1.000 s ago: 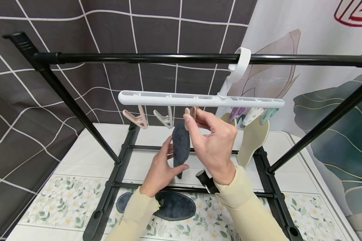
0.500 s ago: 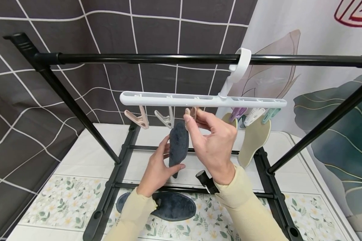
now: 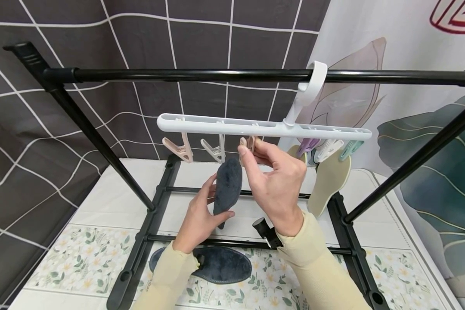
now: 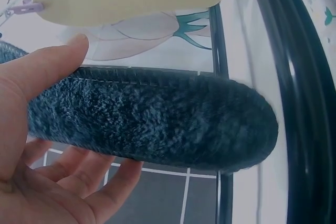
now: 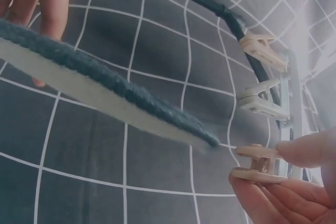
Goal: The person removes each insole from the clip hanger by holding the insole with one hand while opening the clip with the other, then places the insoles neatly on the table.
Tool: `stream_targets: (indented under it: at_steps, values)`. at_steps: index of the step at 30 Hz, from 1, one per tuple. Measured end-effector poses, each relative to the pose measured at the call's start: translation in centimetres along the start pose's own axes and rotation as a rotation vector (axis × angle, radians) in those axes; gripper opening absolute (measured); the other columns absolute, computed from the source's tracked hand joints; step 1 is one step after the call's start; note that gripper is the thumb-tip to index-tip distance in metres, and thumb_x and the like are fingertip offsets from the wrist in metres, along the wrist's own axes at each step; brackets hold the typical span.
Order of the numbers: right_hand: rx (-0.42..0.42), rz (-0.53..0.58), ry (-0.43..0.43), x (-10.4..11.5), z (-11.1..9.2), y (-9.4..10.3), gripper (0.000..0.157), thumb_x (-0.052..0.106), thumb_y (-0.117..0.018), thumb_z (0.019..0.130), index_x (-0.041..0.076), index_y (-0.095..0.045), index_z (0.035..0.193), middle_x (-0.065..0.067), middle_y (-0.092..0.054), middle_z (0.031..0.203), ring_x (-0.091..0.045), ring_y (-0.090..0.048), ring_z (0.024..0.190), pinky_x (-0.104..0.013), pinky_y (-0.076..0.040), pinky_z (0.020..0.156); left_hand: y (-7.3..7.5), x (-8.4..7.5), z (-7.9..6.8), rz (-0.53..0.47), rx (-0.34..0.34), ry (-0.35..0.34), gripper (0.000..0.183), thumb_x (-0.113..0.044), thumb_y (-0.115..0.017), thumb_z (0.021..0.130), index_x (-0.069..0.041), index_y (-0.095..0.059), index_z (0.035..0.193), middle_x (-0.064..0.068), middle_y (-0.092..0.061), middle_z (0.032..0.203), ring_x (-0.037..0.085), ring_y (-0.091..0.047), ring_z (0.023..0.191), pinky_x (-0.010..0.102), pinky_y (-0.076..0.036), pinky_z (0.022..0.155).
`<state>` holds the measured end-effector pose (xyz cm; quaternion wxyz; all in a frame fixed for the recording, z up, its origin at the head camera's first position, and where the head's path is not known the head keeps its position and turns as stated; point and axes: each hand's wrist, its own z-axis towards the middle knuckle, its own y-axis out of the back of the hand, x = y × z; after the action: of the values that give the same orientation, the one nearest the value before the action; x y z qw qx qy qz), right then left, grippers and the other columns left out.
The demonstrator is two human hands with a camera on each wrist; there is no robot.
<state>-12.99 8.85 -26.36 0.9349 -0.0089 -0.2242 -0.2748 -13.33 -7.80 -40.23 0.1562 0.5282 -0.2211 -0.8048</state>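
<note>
A dark blue-grey fuzzy insole [image 3: 228,185] with a pale underside stands steeply tilted in my left hand [image 3: 196,220], the thumb on one edge and the fingers along the other. In the right wrist view the insole's tip lies just short of a beige clothes peg [image 5: 258,163]. My right hand [image 3: 276,185] pinches that peg between thumb and fingers. The peg hangs from a white clip hanger [image 3: 224,126], hooked over a black rail [image 3: 186,75]. Left of it hang a pink peg [image 3: 180,148] and a grey peg [image 3: 215,150], both holding nothing.
On the hanger's right, purple, white and teal pegs [image 3: 350,149] hold pale insoles [image 3: 329,185]. A second dark insole [image 3: 226,265] lies on the floral mat [image 3: 89,258] below. The black rack frame [image 3: 100,142] surrounds the hands, with a checked curtain [image 3: 201,47] behind.
The left hand and the insole have moved slightly left, and the insole leans more. The hanger has shifted a little to the right, with the right hand still pinching the peg.
</note>
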Motion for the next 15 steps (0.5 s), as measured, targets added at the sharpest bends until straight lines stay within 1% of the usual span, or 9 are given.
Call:
stream_targets:
  at_steps: [5, 15]
  values:
    - [-0.005, -0.002, 0.007, -0.03, 0.16, 0.13, 0.017, 0.02, -0.069, 0.082, 0.005, -0.074, 0.088, -0.002, -0.071, 0.078, -0.01, -0.067, 0.067, -0.023, -0.054, 0.065, 0.2, 0.26, -0.01, 0.005, -0.004, 0.014, 0.098, -0.028, -0.082, 0.07, -0.034, -0.02, 0.146, -0.003, -0.051, 0.122, 0.01, -0.053, 0.108, 0.028, -0.048, 0.09]
    - [-0.007, 0.001, -0.001, -0.12, 0.18, 0.23, 0.018, 0.02, -0.07, 0.081, 0.004, -0.074, 0.087, -0.003, -0.071, 0.078, -0.009, -0.067, 0.066, -0.023, -0.054, 0.064, 0.81, 0.17, -0.28, 0.015, -0.008, 0.003, 0.098, -0.03, -0.081, 0.07, -0.033, -0.02, 0.146, -0.001, -0.051, 0.122, 0.012, -0.052, 0.11, 0.03, -0.047, 0.091]
